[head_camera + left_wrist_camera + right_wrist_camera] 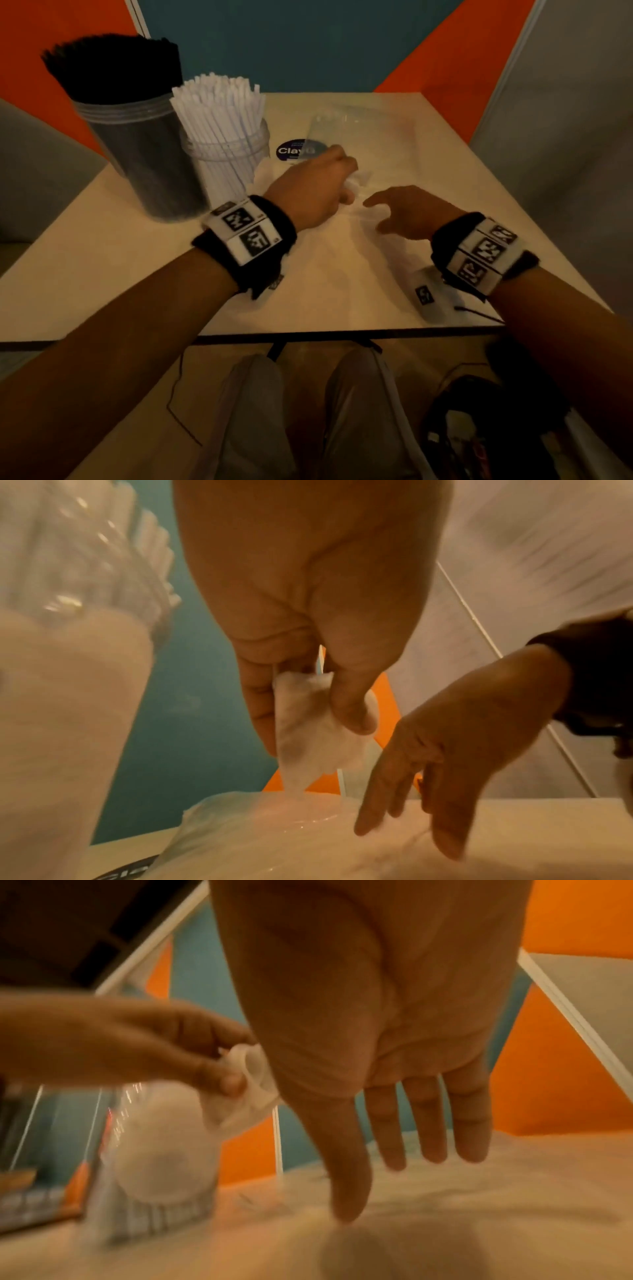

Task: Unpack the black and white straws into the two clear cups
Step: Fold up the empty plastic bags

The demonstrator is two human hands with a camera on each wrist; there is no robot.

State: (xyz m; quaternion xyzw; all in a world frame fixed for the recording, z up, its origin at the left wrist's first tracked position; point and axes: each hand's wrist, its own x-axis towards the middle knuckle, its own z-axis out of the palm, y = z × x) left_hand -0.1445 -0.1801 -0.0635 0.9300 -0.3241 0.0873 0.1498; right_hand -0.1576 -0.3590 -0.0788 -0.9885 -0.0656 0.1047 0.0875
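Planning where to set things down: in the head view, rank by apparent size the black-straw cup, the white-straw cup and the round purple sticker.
1. black-straw cup, though it is nearest the camera, which inflates it
2. white-straw cup
3. purple sticker, partly covered by plastic

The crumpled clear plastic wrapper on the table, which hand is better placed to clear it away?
Left. The left hand already pinches the crumpled clear plastic wrapper, lifting one end. The right hand is open, fingers spread above the beige table, holding nothing.
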